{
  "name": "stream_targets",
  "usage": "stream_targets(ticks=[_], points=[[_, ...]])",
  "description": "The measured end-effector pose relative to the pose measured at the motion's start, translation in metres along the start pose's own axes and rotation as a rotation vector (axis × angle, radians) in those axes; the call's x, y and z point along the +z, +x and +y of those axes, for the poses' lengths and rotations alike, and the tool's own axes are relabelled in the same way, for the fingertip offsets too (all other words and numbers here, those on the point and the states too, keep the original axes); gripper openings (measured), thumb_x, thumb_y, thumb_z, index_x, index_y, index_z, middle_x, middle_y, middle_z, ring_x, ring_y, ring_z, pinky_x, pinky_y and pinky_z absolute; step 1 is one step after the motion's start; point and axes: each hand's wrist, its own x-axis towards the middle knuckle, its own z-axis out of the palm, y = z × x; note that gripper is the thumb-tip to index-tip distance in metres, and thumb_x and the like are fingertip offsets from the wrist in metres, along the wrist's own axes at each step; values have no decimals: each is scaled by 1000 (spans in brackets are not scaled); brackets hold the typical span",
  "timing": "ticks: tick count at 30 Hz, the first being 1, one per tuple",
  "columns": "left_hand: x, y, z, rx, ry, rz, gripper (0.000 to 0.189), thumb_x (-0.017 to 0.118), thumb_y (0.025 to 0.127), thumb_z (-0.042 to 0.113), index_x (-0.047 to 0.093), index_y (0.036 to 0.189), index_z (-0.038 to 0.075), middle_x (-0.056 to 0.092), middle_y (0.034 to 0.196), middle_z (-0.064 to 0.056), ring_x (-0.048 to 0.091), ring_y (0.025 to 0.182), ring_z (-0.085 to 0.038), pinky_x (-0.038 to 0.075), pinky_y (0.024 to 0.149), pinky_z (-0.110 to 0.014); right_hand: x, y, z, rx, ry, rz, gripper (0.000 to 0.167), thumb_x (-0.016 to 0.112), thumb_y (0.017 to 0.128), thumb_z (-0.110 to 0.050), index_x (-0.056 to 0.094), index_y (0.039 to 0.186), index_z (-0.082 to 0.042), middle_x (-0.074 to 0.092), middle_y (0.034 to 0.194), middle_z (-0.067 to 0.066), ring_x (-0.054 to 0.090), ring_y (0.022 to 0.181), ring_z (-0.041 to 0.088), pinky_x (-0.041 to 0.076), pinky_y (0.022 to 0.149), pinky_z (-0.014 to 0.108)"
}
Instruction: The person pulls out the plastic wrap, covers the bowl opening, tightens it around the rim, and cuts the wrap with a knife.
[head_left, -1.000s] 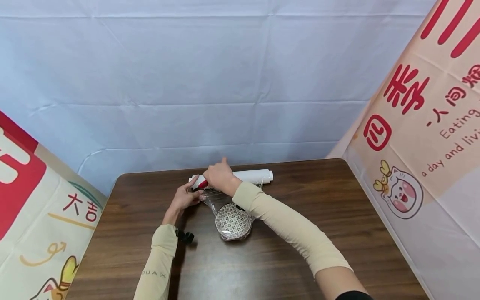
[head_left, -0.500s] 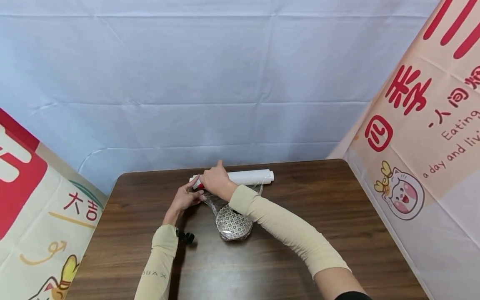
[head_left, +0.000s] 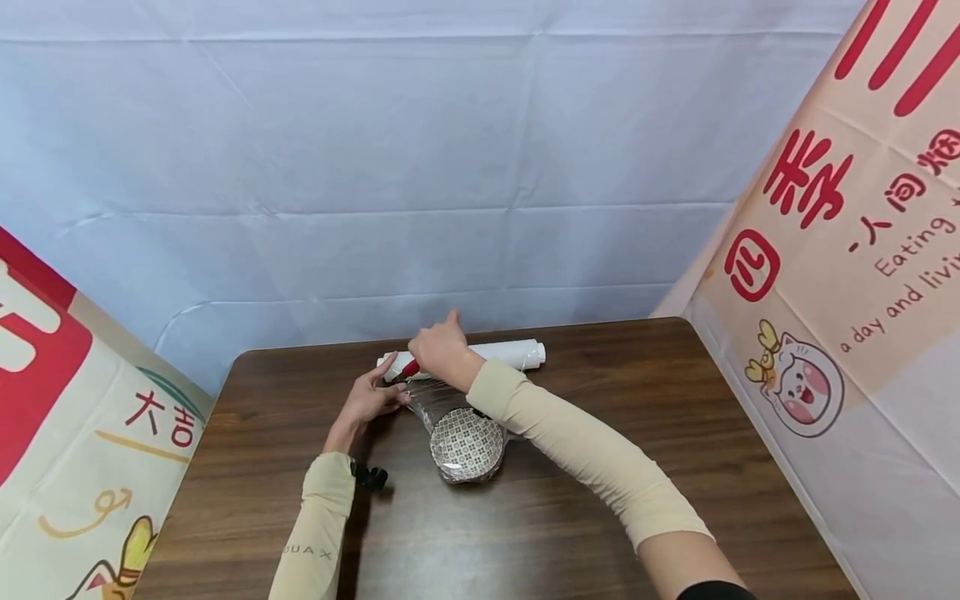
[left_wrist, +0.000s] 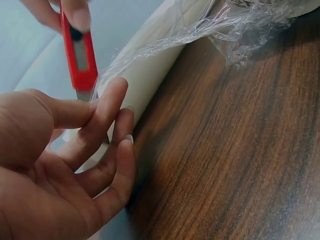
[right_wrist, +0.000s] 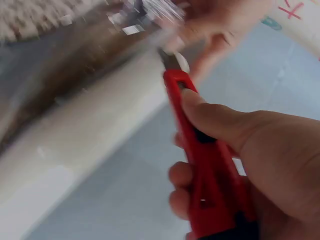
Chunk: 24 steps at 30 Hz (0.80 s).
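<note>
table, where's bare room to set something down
Bare table lies right of the right sleeve, left of the left sleeve, and between them in front of the patterned dish. Crowded: back middle, with left hand, right hand, red cutter, white roll, clear film.

Glossy, crinkled plastic film (left_wrist: 245, 36)

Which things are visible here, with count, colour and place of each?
Table: 1, brown, lower centre
Cling film roll: 1, white, near table's far edge
Patterned dish: 1, white and dark, in front of roll
Cling film: 1 sheet, clear, from roll over dish
Utility knife: 1, red and black, in right hand
Backdrop: 1, pale blue, behind table
Printed banners: 2, multicoloured, left and right
Small device: 1, black, left wrist
Black sleeve: 1, black, lower right
Arm sleeves: 2, cream, forearms
Left hand: 1, bare, by roll's left end, pinching film
Right hand: 1, bare, holding knife
</note>
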Motion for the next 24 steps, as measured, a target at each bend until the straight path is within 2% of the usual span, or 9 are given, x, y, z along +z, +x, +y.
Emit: stream_targets(ticks=[3, 6, 12, 15, 18, 22, 24], points=[[-1, -2, -1, -9, 2, -1, 72, 66, 105, 15, 32, 165, 37, 81, 81, 1, 76, 77, -7, 63, 80, -33, 13, 2, -6, -38, 32, 16, 26, 63, 105, -44, 75, 121, -28, 79, 109, -7, 75, 97, 22, 44, 116, 63], [-2, -3, -4, -15, 4, -7, 73, 66, 105, 15, 31, 165, 36, 81, 80, 0, 76, 77, -8, 63, 79, -33, 19, 1, -7, -37, 57, 13, 27, 65, 103, -47, 76, 119, -28, 79, 109, -7, 75, 97, 22, 44, 116, 61], [-4, -3, -4, -1, 3, -7, 73, 66, 105, 14, 32, 165, 36, 80, 78, 1, 76, 77, -7, 61, 75, -30, 2, -6, 4, 24, 28, -9, 15, 66, 105, -39, 76, 111, -30, 77, 102, -8, 73, 93, 21, 45, 113, 61], [-4, -2, -4, 8, 1, -11, 73, 65, 105, 12, 31, 166, 34, 80, 77, 2, 76, 77, -7, 62, 75, -29, -2, -5, 1, 19, 12, -11, 16, 60, 108, -31, 75, 114, -30, 78, 105, -8, 73, 94, 21, 44, 114, 61], [-4, 0, -4, 8, -3, -16, 74, 65, 105, 12, 30, 166, 33, 80, 77, 3, 76, 76, -7, 62, 76, -29, 3, -1, -8, -17, -2, -7, 21, 56, 110, -30, 74, 121, -31, 78, 112, -9, 74, 99, 20, 42, 117, 61], [-3, 1, -5, 4, -13, -16, 74, 66, 104, 11, 31, 166, 32, 79, 76, 3, 76, 76, -8, 62, 75, -28, 14, 5, -16, -31, -14, -3, 23, 57, 109, -39, 72, 126, -32, 77, 118, -11, 74, 103, 19, 42, 117, 59], [-3, 1, -5, 4, -11, -14, 74, 66, 104, 11, 32, 166, 32, 79, 77, 3, 76, 76, -7, 62, 74, -28, 14, 5, -15, -13, -9, -7, 21, 59, 108, -38, 73, 123, -33, 77, 115, -11, 74, 101, 19, 42, 118, 58]])
